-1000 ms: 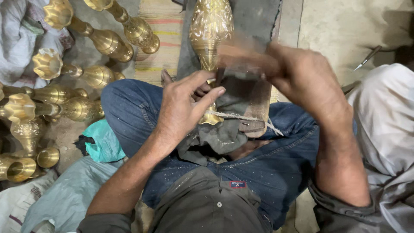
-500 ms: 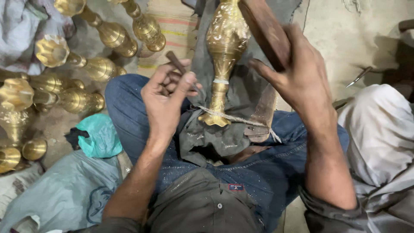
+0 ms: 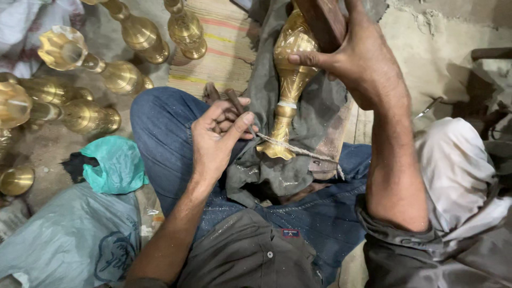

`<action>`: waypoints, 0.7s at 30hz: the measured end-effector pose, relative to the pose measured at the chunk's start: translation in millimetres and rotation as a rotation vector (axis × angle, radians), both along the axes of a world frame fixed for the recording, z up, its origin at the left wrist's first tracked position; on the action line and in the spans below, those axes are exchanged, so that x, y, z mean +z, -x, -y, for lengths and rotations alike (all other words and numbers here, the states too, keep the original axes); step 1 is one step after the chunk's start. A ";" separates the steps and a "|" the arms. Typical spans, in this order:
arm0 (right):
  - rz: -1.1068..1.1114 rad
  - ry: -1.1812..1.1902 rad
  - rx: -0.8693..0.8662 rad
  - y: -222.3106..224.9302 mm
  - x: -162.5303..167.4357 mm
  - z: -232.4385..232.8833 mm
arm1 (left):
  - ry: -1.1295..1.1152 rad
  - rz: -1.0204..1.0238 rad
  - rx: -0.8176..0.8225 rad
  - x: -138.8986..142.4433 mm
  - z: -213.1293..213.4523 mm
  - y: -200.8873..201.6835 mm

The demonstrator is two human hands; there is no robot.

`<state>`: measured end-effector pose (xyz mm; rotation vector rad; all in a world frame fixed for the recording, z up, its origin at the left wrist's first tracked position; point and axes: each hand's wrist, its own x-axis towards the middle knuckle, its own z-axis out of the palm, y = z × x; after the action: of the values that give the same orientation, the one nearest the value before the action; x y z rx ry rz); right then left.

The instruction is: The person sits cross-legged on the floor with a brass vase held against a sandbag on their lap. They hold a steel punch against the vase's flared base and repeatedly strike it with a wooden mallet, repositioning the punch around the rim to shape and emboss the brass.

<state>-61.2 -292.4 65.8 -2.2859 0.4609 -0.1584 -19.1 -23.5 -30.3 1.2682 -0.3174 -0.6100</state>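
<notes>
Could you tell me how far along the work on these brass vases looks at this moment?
Done: I cannot tell which of the brass vases lying at the left are finished. In hand: one engraved brass vase lies on a grey cloth across the lap; the left hand holds a thin chisel, the right hand a raised wooden mallet. How much remains is unclear.

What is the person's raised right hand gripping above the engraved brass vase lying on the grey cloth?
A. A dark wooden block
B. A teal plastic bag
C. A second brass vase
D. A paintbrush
A: the right hand closes around a dark wooden block held just above the engraved brass vase.
</notes>
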 end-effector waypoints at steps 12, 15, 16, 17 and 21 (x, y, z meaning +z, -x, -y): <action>0.083 0.461 0.011 -10.8 -11.7 1.4 | 0.028 0.041 0.026 15.4 22.0 11.2; 0.045 0.618 0.012 -20.0 -12.8 -4.2 | 0.022 0.128 0.084 15.8 28.4 19.4; 0.113 0.667 0.052 -22.3 -12.3 -5.3 | 0.017 0.154 0.092 15.4 31.1 19.7; 0.179 0.716 0.091 -24.1 -11.6 -6.2 | 0.011 0.178 0.099 14.7 34.3 18.7; 0.181 0.694 0.072 -22.0 -9.5 -3.4 | 0.089 0.107 0.063 11.6 38.6 13.5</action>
<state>-39.2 -289.0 56.4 -2.9207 0.2460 -0.5554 -32.7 -62.1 -18.7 1.2225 -0.3884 -0.4700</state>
